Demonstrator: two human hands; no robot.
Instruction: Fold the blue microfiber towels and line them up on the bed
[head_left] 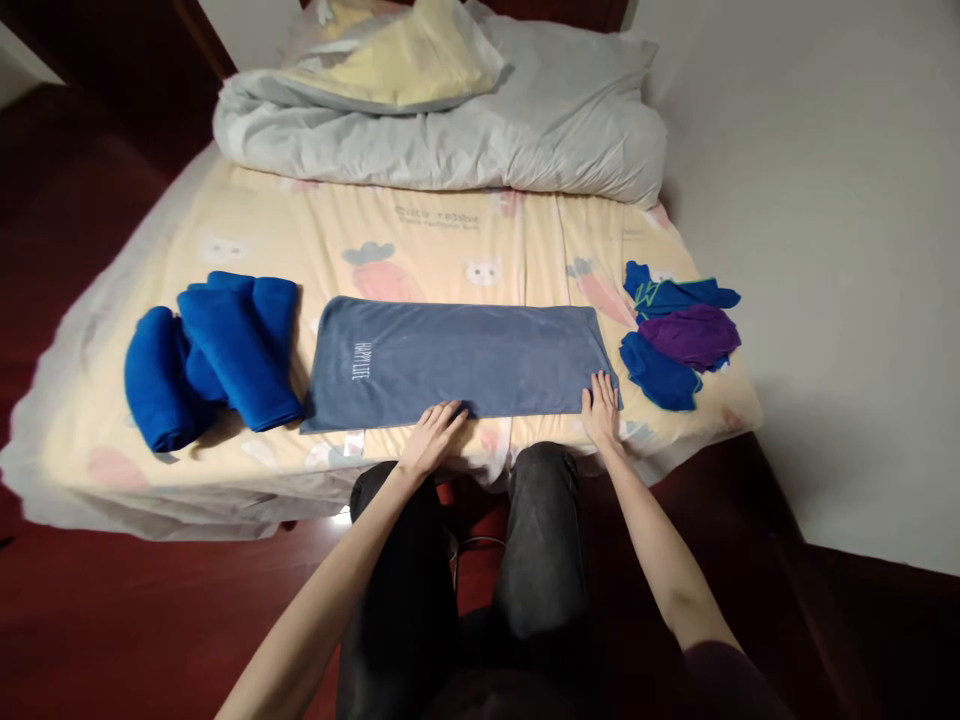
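A grey-blue towel (450,355) with white "HAPPY LIFE" lettering lies spread flat along the front of the bed, its long side facing me. My left hand (435,435) rests at the middle of the near edge, fingers stretched over the cloth. At the near right corner, my right hand (601,408) lies flat with its fingers apart. To the left of the towel sit several rolled bright-blue towels (240,355), partly stacked on one another. Crumpled blue and purple cloths (690,337) lie in a small heap just right of the towel.
The bed (300,235) has a yellow sheet printed with carrots and cat faces. A grey quilt (555,110) is bunched at the back, with a yellow piece of bedding (420,60) on top. A white wall (840,250) runs along the right. My knees touch close to the bed's front edge.
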